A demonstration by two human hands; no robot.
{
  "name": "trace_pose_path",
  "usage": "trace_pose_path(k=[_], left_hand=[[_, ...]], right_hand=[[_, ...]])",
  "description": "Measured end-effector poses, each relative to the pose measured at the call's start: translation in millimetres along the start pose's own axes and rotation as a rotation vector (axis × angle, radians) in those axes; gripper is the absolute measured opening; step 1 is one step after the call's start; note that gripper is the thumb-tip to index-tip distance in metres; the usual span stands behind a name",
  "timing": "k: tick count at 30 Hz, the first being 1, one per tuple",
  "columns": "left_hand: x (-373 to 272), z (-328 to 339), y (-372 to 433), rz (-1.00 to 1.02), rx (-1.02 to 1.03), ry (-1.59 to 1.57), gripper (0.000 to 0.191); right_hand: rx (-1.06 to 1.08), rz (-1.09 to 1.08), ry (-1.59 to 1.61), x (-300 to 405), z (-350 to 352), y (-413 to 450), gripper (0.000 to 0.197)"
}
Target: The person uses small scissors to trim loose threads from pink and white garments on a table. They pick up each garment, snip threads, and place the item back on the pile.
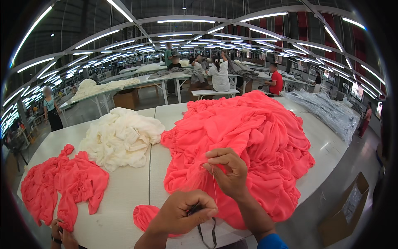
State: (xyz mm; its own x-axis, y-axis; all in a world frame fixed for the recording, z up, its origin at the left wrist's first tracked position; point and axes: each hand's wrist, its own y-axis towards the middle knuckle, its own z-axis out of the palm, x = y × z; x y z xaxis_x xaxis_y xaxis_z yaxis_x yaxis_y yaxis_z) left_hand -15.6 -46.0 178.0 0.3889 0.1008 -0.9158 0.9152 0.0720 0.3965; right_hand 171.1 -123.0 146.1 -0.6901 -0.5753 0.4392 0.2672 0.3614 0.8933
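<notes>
My right hand (230,172) pinches a thin pale thread (214,186) between thumb and fingertips, in front of a large heap of coral-pink garments (236,130). The thread runs down to the fingertips of my left hand (186,208). Curled in that left hand is a small dark tool (194,208), mostly hidden by the fingers. A dark cord (203,235) hangs in a loop below it. Beneath my hands the sheer pink cloth spreads toward the table's near edge. A gathered pink piece (144,214) lies beside my left forearm.
Cream garments (124,137) and a smaller pink pile (67,183) lie left on the white table (124,193). Another person's hands (63,235) hold that pink cloth. Plastic-wrapped garments (326,109) lie far right; a cardboard box (345,211) stands on the floor. People work at tables beyond.
</notes>
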Motion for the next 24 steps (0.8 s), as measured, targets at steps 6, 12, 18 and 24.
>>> trace_pose_path(k=[6,12,18,24], left_hand=[[-10.4,-22.4,-7.4,-0.01,0.18,0.374,0.021],[-4.6,-25.2,-8.0,-0.005,-0.239,0.726,0.049],[1.5,-23.3,-1.5,0.147,-0.308,0.72,0.043],[15.8,-21.3,8.7,0.383,-0.459,0.997,0.033]], right_hand=[[0.087,0.133,0.238,6.1,-3.2,0.3,0.016],[0.146,0.142,0.42,0.8,-9.7,1.2,0.019],[0.243,0.149,0.43,4.7,-16.1,1.1,0.017],[0.248,0.124,0.474,2.2,-13.5,-1.7,0.016]])
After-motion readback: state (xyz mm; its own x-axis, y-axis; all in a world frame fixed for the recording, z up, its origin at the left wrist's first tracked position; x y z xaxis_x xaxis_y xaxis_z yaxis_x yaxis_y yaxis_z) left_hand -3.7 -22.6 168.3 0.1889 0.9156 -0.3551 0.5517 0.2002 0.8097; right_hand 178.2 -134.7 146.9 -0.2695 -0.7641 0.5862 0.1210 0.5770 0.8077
